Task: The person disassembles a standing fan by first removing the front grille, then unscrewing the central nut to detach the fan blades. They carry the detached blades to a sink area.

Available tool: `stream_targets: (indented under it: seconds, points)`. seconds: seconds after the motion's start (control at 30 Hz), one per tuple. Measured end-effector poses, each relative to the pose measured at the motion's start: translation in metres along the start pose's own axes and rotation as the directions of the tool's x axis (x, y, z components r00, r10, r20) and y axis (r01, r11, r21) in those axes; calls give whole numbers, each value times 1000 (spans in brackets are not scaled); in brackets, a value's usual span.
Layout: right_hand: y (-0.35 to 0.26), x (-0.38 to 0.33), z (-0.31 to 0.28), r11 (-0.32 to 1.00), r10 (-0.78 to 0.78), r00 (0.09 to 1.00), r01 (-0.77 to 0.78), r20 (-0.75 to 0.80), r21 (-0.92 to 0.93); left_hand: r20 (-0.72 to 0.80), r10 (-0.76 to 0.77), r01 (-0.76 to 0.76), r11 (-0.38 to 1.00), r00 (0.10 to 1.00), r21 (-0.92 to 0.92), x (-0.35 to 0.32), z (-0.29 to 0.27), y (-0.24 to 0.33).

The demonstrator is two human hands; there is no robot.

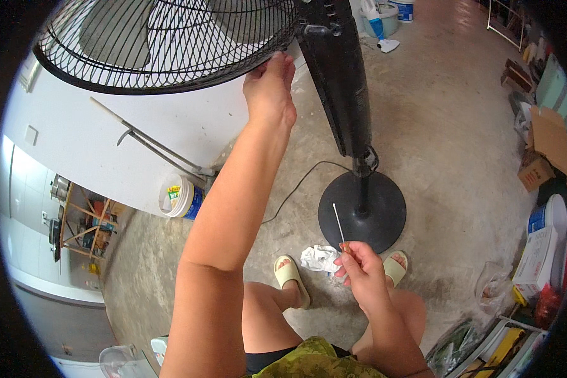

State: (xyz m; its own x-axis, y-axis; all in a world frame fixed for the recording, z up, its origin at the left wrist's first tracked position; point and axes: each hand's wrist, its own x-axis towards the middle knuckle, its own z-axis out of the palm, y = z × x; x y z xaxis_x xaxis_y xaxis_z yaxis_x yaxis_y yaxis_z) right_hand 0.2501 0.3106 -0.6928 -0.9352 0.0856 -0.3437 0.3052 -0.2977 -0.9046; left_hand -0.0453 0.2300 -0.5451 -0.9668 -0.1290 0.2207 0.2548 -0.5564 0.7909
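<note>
Pinched between my right hand's fingertips is a thin screwdriver, its shaft pointing up over the fan's round black base on the concrete floor. My left hand is raised, fingers curled onto the lower rim of the black wire fan guard. I see a crumpled white cloth lying between my sandals, just beside the right hand.

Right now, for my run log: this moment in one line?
left hand: grips fan grille rim | right hand: holds thin screwdriver | crumpled tissue: floor by fan base
</note>
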Motion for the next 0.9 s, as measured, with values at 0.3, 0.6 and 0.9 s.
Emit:
stream_targets:
  seconds: [0.3, 0.6, 0.9]
  points:
    - [-1, 0, -3, 1000, -17, 1000, 17, -5, 5, 95, 136, -157, 952, 986, 262, 18, -19, 3]
    - [-2, -1, -4, 1000, -8, 1000, 8, -6, 0, 292, 297, -371, 896, 909, 242, 37, -31, 4]
    - [-4, -1, -2, 998, -66, 998, 66, -3, 16, 328, 332, -427, 861, 884, 278, 37, -46, 9]
